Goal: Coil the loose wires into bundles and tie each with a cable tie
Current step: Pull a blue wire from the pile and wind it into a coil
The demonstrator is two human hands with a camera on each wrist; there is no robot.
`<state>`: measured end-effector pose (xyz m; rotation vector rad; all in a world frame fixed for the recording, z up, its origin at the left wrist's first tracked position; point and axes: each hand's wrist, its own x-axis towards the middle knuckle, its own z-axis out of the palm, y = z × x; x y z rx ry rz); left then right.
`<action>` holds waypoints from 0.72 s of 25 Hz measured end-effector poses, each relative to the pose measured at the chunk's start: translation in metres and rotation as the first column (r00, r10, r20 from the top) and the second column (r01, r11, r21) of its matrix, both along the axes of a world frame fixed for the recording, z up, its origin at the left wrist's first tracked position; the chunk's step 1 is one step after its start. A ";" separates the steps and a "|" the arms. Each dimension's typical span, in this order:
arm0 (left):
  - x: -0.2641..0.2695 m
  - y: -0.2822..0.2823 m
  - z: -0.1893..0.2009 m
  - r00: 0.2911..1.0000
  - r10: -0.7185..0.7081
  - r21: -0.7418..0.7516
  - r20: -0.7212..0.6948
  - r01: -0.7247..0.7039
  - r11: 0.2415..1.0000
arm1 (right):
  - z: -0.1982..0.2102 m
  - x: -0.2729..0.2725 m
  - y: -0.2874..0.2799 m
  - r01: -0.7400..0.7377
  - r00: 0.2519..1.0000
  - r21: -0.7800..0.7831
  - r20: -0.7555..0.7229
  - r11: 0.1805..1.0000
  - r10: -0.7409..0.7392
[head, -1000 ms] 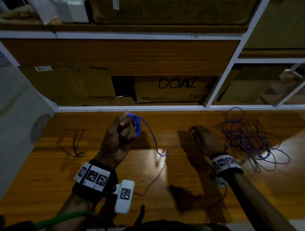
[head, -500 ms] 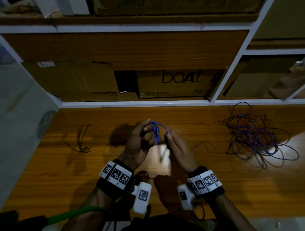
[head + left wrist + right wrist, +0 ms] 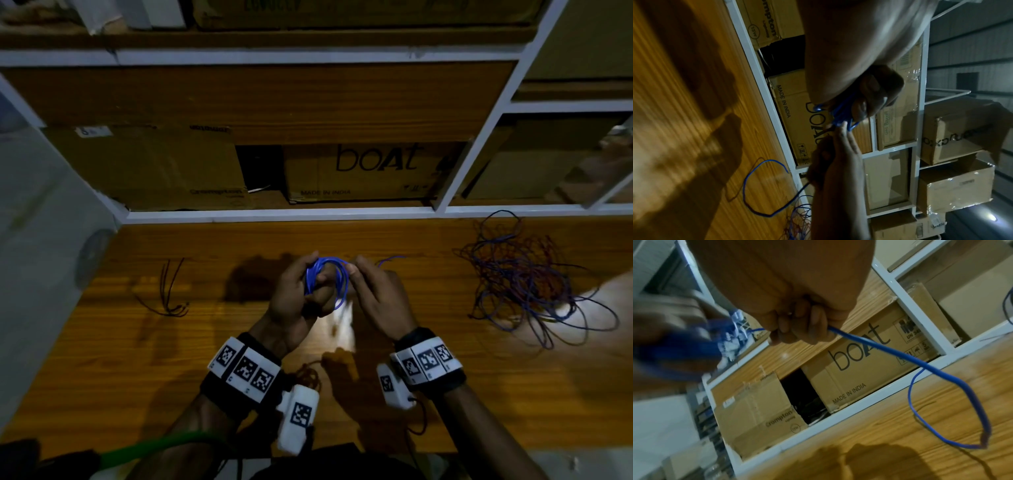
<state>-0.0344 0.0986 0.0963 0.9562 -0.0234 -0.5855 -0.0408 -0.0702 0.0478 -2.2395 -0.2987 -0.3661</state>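
A coil of blue wire [image 3: 337,284] is held up over the middle of the wooden table [image 3: 137,359]. My left hand [image 3: 301,294] grips the coil's left side, with the loops wound around its fingers. My right hand [image 3: 373,291] pinches the wire at the coil's right edge. In the right wrist view the blue wire [image 3: 890,352] runs out from under the curled fingers [image 3: 797,327] and its loose tail loops down to the table. The left wrist view shows the coil [image 3: 842,113] between both hands and the tail [image 3: 756,186] lying on the wood.
A tangled heap of blue and red wires [image 3: 524,277] lies on the table at the right. A few thin black cable ties [image 3: 169,291] lie at the left. White-framed shelves with cardboard boxes [image 3: 363,171] stand behind the table. A grey wall [image 3: 41,240] borders the left.
My right hand came in from near the tangled heap to the coil and now pinches the wire beside my left hand. The long trailing wire has been taken up into more loops.
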 end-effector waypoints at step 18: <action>0.040 0.029 -0.009 0.943 -0.229 0.582 0.243 0.047 0.812 | 0.001 -0.059 -0.015 -0.169 0.984 -0.480 -0.039 0.861 0.171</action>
